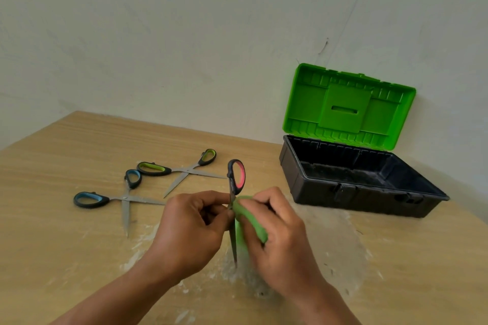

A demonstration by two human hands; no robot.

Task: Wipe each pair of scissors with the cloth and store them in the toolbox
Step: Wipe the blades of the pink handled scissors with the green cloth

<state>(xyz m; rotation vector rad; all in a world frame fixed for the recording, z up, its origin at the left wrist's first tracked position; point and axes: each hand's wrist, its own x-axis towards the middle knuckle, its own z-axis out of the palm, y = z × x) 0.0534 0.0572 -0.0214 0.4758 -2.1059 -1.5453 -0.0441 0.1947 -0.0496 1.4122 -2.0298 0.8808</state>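
Left hand [195,221] pinched the red scissors [237,175], right hand [277,229] squeezed the cloth [252,219] round them; we feared a slip slicing through.

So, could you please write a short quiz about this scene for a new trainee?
1. True or false: the black plastic toolbox with the green lid stands open.
2. How many pairs of scissors lie on the light wooden table, held by no hand?
3. The left hand holds the red-handled steel scissors. What does the right hand grip? A: a yellow sponge. B: a green cloth. C: a paper towel.
Key: 1 true. 2 two, the green-handled pair and the blue-handled pair. 3 B.
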